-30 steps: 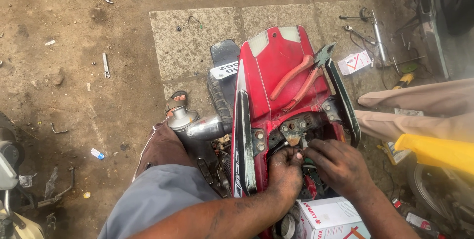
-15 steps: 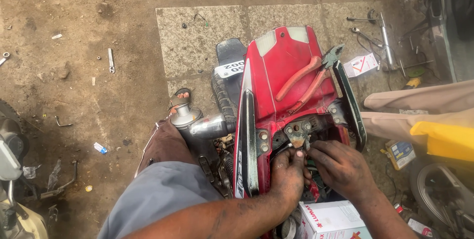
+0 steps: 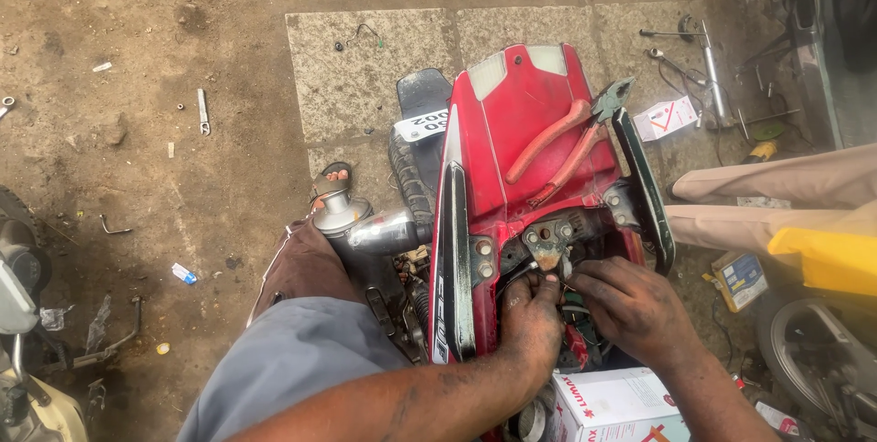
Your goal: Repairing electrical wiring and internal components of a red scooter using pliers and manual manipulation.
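Over at nine o'clock lies a spanner [image 3: 203, 110] on the dirt, well out of my reach. Coming in, the chrome exhaust [image 3: 370, 227] sits beside my knee. Now the red tail cowl [image 3: 521, 131], pliers [image 3: 571, 141] resting on top at one o'clock. Below it, the metal bracket [image 3: 548, 243] at twelve o'clock from my fingers, and that's where I'm working. My left hand [image 3: 532, 319] is curled in, fingertips pinched together on something small just under the bracket; I can't tell what. My right hand [image 3: 630, 305] sits just beside it, fingers bent inward into the wiring, grip hidden. Best, I reckon, to keep both wrists low and work by feel, steady, no yanking. White box [image 3: 621, 405] at five o'clock.
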